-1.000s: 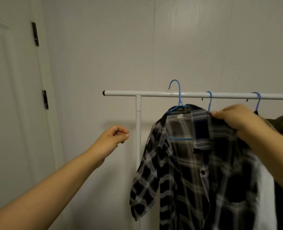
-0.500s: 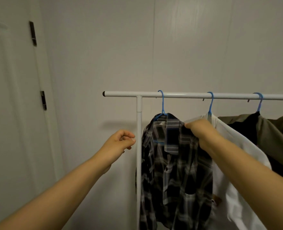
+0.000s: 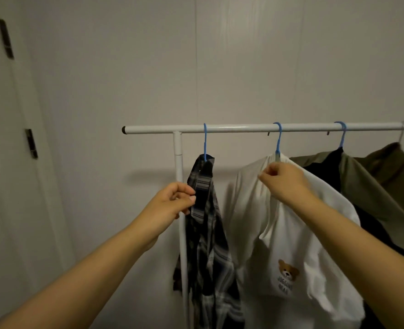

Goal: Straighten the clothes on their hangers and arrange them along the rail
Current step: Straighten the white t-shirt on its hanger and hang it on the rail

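Both hands have shifted: the left hand (image 3: 172, 200) now pinches the plaid shirt (image 3: 208, 233) collar, while the right hand (image 3: 284, 181) has moved right to grip the white shirt (image 3: 291, 245) near its blue hanger (image 3: 278, 141) on the rail (image 3: 243, 128).

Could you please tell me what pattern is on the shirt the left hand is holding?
The shirt is dark plaid with white lines, seen in the head view.

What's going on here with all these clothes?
A person is tidying clothes hung on a white rail. The left hand pinches the collar of a dark checked shirt near the rail's end, by the upright post. The right hand grips the neck of a white T-shirt with a bear print on the next blue hanger. Further right hang olive and dark garments, untouched at this moment.
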